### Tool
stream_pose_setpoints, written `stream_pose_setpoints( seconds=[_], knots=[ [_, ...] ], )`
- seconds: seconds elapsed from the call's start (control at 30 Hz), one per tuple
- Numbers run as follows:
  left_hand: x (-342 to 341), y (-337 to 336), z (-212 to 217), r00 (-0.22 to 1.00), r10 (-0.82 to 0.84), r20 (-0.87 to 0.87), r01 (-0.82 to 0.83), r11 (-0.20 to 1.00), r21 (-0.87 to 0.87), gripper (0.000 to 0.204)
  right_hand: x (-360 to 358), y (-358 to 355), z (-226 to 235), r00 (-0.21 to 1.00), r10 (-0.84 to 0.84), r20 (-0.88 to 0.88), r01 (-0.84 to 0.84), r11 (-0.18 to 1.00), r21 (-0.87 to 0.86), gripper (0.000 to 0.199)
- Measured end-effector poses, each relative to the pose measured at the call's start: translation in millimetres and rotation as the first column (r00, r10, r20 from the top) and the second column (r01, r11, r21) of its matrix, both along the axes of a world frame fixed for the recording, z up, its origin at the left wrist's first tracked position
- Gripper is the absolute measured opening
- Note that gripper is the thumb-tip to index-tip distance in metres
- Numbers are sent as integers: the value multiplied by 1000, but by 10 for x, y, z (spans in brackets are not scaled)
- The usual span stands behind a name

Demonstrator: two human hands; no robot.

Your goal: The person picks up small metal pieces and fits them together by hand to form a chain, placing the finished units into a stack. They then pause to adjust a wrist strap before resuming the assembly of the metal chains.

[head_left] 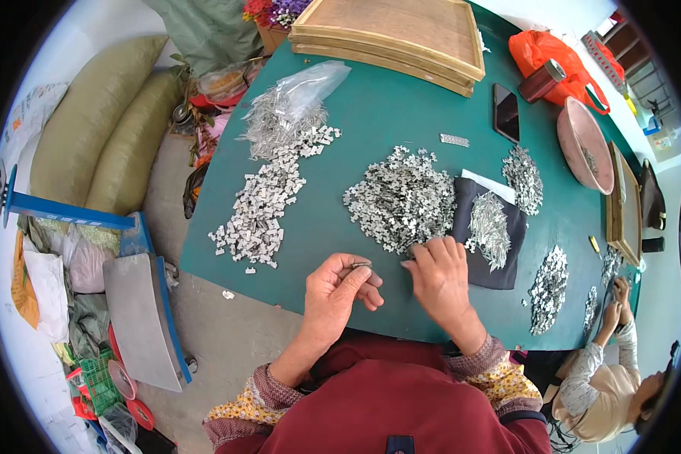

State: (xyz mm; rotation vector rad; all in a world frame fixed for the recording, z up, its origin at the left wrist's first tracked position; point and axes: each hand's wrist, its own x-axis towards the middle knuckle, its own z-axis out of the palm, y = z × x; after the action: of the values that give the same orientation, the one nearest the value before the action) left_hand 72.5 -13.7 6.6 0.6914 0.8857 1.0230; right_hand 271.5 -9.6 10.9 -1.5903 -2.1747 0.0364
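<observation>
My left hand (339, 293) is closed at the table's near edge, with a small metal piece (362, 265) pinched between thumb and forefinger. Just right of it, my right hand (440, 281) reaches to the near edge of a heap of small cross-shaped metal pieces (402, 198). Its fingers are bent and drawn together; whatever is at their tips is too small to make out. Beside that hand, a dark cloth (501, 277) carries a pile of thin metal pins (489, 227). Farther left lie a heap of small flat metal pieces (256, 216) and more pins (280, 121) under a clear plastic bag (321, 83).
Wooden trays (386, 34) are stacked at the green table's (333, 163) far edge. A phone (506, 113), a dark red canister (542, 81), an orange bag (541, 53) and a pink bowl (575, 144) stand far right. Another person's hands (620, 299) work at the right end, past more metal heaps (548, 291).
</observation>
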Motion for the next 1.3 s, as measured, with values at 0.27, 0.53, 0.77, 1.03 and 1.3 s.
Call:
stream_pose_setpoints(
  seconds=[0.27,0.53,0.77,1.03,1.3],
  knots=[
    [-11,-20,8,1000,10,26,-9,999,-40,13,-45,8,-40,976,90,197,-95,995,17,16],
    [7,-31,-25,999,5,44,-3,999,-41,13,-14,-45,1,942,191,277,-177,981,-74,19],
    [11,-66,-23,999,15,43,-13,999,-35,13,7,-38,34,955,188,227,-155,975,-159,27],
    [-18,-35,-32,999,35,19,-34,999,-30,12,104,-272,179,952,239,-193,-267,954,-138,13],
    [1,-52,-40,999,3,47,-2,1000,-19,12,-84,-654,-11,985,169,27,-161,969,-190,18]
  ],
)
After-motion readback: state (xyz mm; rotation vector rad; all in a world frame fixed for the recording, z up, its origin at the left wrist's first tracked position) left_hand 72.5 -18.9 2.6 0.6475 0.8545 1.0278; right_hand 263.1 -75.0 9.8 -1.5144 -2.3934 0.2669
